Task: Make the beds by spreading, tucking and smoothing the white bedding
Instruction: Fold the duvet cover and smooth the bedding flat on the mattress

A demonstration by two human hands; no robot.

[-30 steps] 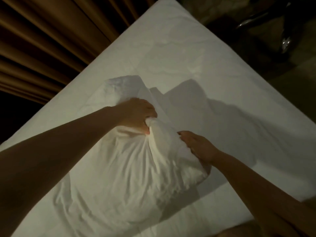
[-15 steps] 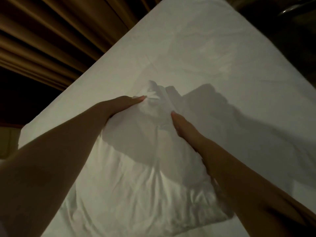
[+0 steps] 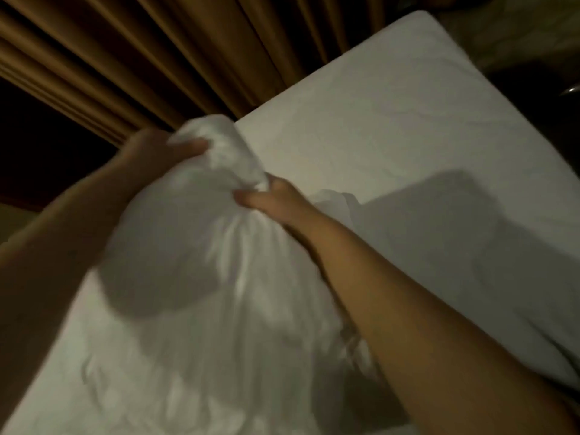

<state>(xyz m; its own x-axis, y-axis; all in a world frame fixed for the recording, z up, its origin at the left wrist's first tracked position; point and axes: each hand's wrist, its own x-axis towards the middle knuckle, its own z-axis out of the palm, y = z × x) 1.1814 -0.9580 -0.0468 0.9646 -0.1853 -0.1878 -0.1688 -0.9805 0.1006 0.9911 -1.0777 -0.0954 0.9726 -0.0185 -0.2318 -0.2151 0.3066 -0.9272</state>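
A white pillow in its white case (image 3: 188,262) is lifted at its far end above the bed's white sheet (image 3: 392,127). My left hand (image 3: 157,152) grips the bunched top of the case from the left, fingers curled over the cloth. My right hand (image 3: 270,199) pinches the gathered neck of the case from the right. The pillow's lower part still lies on the sheet near me. The frame is blurred by motion.
Brown pleated curtains (image 3: 157,58) hang along the bed's far left side. The bed's far corner (image 3: 420,17) is at the top right, with dark floor and a dim metal object (image 3: 569,89) beyond its right edge.
Both hands have closed round the case's open end and raised it up and leftward off the sheet. Half a second ago their fingers lay straight along the pillow.
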